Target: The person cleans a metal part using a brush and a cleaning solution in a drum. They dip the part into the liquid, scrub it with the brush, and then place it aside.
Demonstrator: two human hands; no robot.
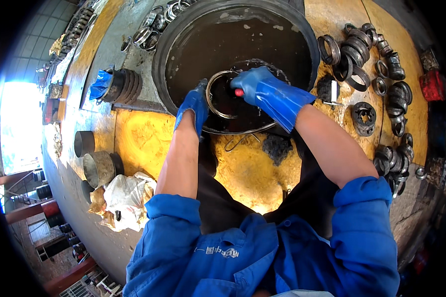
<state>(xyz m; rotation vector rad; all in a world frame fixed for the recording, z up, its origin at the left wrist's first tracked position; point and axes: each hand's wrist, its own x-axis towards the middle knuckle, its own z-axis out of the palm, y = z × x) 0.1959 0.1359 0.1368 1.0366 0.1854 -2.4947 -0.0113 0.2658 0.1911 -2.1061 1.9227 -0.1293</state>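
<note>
My left hand (195, 103), in a blue rubber glove, is closed on the left side of a shiny metal ring (209, 100). The ring is tilted on edge over the near part of a big round black tub (160, 81) of dark liquid. My right hand (258, 85), gloved the same way, is closed round a tool whose red handle end (239, 92) sticks out by the ring's opening. The rest of that tool is hidden by the glove, so its kind cannot be told. Ripples and some foam lie in the liquid beside the right hand.
Dark metal rings (357, 47) lie in rows on the right. Shiny rings (148, 34) are heaped behind the tub's left side. A stack of rusty rings (126, 85), metal sleeves (98, 167) and a white plastic bag (129, 195) are at left. A bent wire hook (235, 143) and dark rag (277, 148) lie in front.
</note>
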